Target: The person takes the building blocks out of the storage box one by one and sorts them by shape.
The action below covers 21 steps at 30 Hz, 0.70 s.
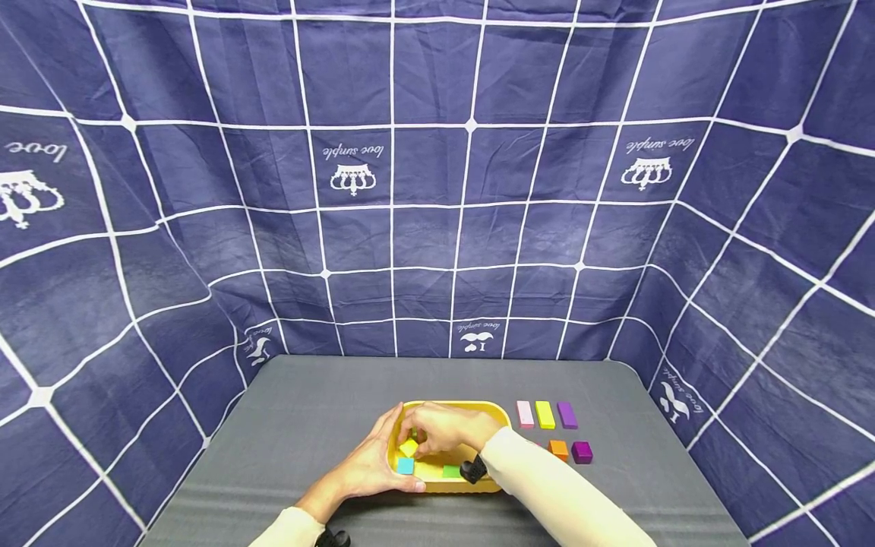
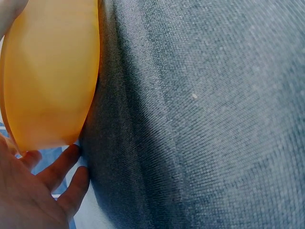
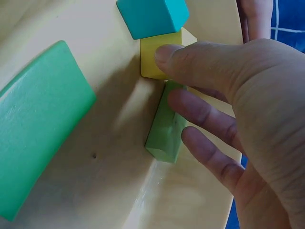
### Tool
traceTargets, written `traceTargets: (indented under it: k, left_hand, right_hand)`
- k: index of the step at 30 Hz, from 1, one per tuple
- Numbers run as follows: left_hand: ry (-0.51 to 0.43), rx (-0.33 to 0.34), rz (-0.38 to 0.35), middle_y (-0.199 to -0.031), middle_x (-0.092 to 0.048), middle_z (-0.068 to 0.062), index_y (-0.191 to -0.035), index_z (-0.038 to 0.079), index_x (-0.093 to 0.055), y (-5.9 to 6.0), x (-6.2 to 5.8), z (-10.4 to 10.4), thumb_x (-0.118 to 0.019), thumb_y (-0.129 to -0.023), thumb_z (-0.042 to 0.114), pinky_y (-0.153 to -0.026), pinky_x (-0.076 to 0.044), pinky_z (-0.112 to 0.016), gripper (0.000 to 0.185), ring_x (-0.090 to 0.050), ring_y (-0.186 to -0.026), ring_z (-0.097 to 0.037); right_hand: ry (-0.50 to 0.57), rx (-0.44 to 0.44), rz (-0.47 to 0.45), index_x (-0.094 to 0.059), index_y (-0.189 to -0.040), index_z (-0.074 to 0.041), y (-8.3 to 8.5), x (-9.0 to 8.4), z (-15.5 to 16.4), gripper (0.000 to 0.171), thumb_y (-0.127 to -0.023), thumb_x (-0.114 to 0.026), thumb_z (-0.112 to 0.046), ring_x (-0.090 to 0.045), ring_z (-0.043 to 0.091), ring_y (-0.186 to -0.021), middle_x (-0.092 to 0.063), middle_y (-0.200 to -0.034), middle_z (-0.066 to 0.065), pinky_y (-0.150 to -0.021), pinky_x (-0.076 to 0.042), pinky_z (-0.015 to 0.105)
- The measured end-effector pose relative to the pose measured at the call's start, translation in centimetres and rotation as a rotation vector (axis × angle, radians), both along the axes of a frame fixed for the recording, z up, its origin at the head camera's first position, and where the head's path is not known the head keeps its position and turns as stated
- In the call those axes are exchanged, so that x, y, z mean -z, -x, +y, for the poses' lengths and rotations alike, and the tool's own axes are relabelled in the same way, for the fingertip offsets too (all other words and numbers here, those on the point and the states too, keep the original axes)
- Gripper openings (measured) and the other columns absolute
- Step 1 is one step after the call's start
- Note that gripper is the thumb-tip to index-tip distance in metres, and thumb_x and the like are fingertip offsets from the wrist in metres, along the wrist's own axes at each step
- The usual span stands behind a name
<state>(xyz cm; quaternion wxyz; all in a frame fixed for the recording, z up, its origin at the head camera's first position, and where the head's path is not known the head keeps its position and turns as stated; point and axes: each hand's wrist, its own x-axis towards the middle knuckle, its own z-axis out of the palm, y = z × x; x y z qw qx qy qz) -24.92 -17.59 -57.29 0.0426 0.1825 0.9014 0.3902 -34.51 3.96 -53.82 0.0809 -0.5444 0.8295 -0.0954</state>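
Note:
A yellow plastic bin [image 1: 472, 403] stands on the grey cloth. My left hand [image 1: 369, 466] grips its left end, thumb along the front wall and fingers toward the back. In the left wrist view, fingertips of the left hand [image 2: 43, 191] touch the bin's outer wall. Inside the bin, my right hand [image 1: 440, 425] pinches a yellow block [image 3: 155, 55]; the thumb lies on one face, the index finger is mostly hidden. A blue block [image 3: 152, 16] touches the yellow one. Below lies an olive-green block [image 3: 162, 129], beside the other fingers. A brighter green block [image 3: 43, 124] lies apart.
Right of the bin, pink [image 1: 525, 414], yellow [image 1: 544, 415] and purple [image 1: 567, 415] bars lie in a row. Nearer are an orange block [image 1: 558, 450] and a dark purple cube [image 1: 582, 453]; the right forearm partly covers that area. Blue checked curtains enclose the table [image 1: 314, 395].

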Motion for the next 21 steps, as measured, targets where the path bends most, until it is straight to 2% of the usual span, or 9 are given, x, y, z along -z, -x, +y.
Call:
traceTargets:
  k: [6, 10, 16, 21]
  left_hand:
    - [-0.004, -0.001, 0.002, -0.193, -0.023, -0.022, -0.187, 0.004, -0.015, -0.1, 0.0, 0.0, -0.107, -0.076, 0.059, -0.134, -0.043, -0.072, 0.154, -0.045, -0.169, -0.048]
    - [-0.003, 0.0, 0.01, -0.193, -0.024, -0.023, -0.186, 0.002, -0.016, -0.1, 0.1, 0.0, -0.107, -0.076, 0.06, -0.133, -0.044, -0.072, 0.154, -0.048, -0.168, -0.047]
    - [0.004, -0.006, 0.009, -0.192, -0.025, -0.023, -0.186, 0.002, -0.016, -0.1, 0.2, 0.0, -0.107, -0.074, 0.061, -0.132, -0.047, -0.071, 0.155, -0.05, -0.165, -0.048]
    - [-0.005, -0.006, 0.008, -0.192, -0.025, -0.023, -0.187, 0.004, -0.016, -0.1, 0.2, 0.0, -0.108, -0.075, 0.059, -0.13, -0.047, -0.071, 0.154, -0.051, -0.164, -0.049]
  right_hand:
    - [0.019, 0.01, -0.023, -0.086, -0.13, -0.015, -0.2, -0.9, 0.2, 0.032, -0.099, -0.094, -0.013, -0.07, -0.005, -0.089, -0.084, -0.123, -0.005, -0.084, -0.052, 0.004]
    - [0.036, 0.017, -0.022, -0.086, -0.132, -0.016, -0.2, -1.3, 0.5, 0.034, -0.099, -0.094, -0.012, -0.069, -0.007, -0.088, -0.084, -0.128, -0.006, -0.085, -0.052, 0.004]
    - [0.073, 0.04, -0.034, -0.085, -0.13, -0.017, 0.1, -1.5, 1.1, 0.035, -0.098, -0.093, -0.009, -0.075, -0.003, -0.092, -0.083, -0.13, -0.006, -0.088, -0.056, 0.008]
    - [0.096, 0.051, -0.036, -0.085, -0.131, -0.017, 0.2, -1.8, 1.8, 0.034, -0.098, -0.093, -0.013, -0.077, -0.001, -0.094, -0.082, -0.128, -0.003, -0.091, -0.059, 0.012]
